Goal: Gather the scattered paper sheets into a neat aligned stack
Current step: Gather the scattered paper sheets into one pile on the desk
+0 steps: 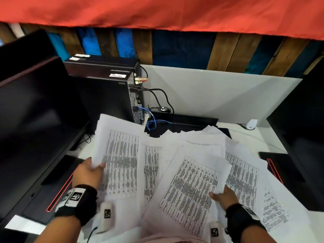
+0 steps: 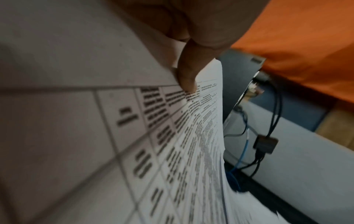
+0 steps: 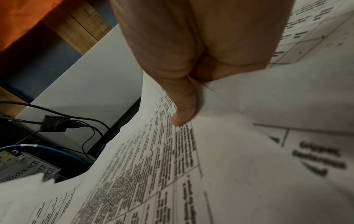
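R hand [image 3: 191, 53] thumb pinching printed sheet [image 3: 153, 174]

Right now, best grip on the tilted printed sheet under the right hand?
Its right edge, from the right: the tilted sheet lies on top with that edge lifted off the pile, where the right hand already pinches it, thumb on top.

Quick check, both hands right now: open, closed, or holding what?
Left hand: pinching the left printed sheet.
Right hand: pinching the tilted middle sheet.
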`<state>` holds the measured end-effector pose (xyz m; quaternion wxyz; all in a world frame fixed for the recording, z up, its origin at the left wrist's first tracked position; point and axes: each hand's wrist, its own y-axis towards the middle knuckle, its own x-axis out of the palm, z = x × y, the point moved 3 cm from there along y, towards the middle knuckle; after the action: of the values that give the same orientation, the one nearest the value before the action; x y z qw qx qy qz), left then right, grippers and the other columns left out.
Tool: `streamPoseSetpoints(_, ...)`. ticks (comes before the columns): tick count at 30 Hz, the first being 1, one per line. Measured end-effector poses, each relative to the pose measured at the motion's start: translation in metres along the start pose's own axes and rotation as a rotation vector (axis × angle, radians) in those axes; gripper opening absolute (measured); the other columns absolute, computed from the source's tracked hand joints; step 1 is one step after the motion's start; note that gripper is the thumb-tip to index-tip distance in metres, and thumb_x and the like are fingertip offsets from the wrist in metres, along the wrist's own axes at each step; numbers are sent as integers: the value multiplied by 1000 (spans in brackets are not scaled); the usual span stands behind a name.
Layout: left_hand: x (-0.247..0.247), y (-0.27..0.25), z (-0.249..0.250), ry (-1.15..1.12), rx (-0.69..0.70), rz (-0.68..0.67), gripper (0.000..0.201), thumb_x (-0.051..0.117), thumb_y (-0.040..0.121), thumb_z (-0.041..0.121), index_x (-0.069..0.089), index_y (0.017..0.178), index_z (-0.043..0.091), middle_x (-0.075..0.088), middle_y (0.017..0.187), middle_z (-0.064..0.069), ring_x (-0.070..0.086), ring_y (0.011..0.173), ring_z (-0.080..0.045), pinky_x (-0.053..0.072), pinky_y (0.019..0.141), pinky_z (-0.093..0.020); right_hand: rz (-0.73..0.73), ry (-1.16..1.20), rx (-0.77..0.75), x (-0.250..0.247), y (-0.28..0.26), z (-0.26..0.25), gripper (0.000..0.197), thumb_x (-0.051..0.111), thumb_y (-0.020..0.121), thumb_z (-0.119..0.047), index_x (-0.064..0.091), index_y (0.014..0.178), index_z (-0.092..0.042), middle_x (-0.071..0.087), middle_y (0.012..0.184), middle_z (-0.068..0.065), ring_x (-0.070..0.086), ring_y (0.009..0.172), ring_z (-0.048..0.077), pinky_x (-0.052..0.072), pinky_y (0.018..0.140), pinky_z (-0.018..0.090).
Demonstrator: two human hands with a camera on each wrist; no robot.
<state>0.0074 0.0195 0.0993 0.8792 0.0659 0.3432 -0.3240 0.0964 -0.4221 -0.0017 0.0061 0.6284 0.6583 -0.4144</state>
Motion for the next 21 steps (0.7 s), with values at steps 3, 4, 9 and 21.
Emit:
streamPoseSetpoints(3,-37,-2,32,-70,112,60,15,63,86,25,63,99,17,69,83,-10,65,74,-29,54,71,-36,-7,-2,-10,0,2,2,43,74,80,-12,56,116,1,63,100,16,58,93,29,45,84,33)
streamPoseSetpoints(4,-49,-4,43,-83,176,75,10,62,86,25,62,93,17,69,78,-8,66,70,-29,55,64,-35,-12,1,-11,0,2,3,43,74,80,-12,56,116,2,64,101,18,58,94,30,46,85,34)
streamPoseSetpoints(9,-96,-11,106,-245,406,155,9,66,83,28,61,77,31,64,68,3,65,63,-27,55,51,-26,-49,37,-6,-3,-1,1,49,72,81,-9,52,123,7,62,110,21,56,98,30,44,95,37)
streamPoseSetpoints(21,-32,-26,165,-470,445,-76,40,72,78,3,57,115,2,65,87,4,62,66,3,48,55,-6,-160,174,2,-2,6,11,57,65,84,-7,43,136,-2,59,119,15,56,105,29,43,92,34)
